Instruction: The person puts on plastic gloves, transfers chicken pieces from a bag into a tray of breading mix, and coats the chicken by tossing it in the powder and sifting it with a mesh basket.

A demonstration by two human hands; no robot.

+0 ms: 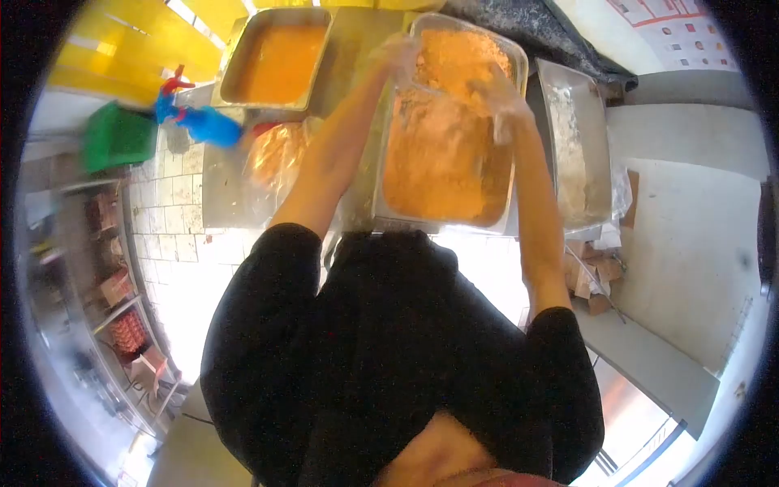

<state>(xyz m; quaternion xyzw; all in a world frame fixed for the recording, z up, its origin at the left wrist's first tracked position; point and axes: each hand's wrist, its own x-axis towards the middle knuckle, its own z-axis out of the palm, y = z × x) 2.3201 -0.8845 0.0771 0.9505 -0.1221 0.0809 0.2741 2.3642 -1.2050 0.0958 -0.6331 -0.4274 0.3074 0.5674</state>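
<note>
Orange powder (442, 174) fills the near part of a large rectangular tray (377, 191). At the tray's far end lie orange crumbly pieces (454, 53), in what looks like a clear container or basket. My left hand (396, 58) is at the left rim of that far part, its fingers blurred and whitish, perhaps gloved. My right hand (499, 101) is over the right side of the pieces, also blurred; what it holds, if anything, cannot be made out. To the left stands a metal tray (320, 85) of orange liquid (276, 65).
A clear plastic bag (276, 158) with orange contents lies left of the powder tray. Farther left are a blue spray bottle (211, 126) and a green bin (118, 138). A long metal tray (574, 146) stands at the right, with dark sheeting (535, 32) behind it.
</note>
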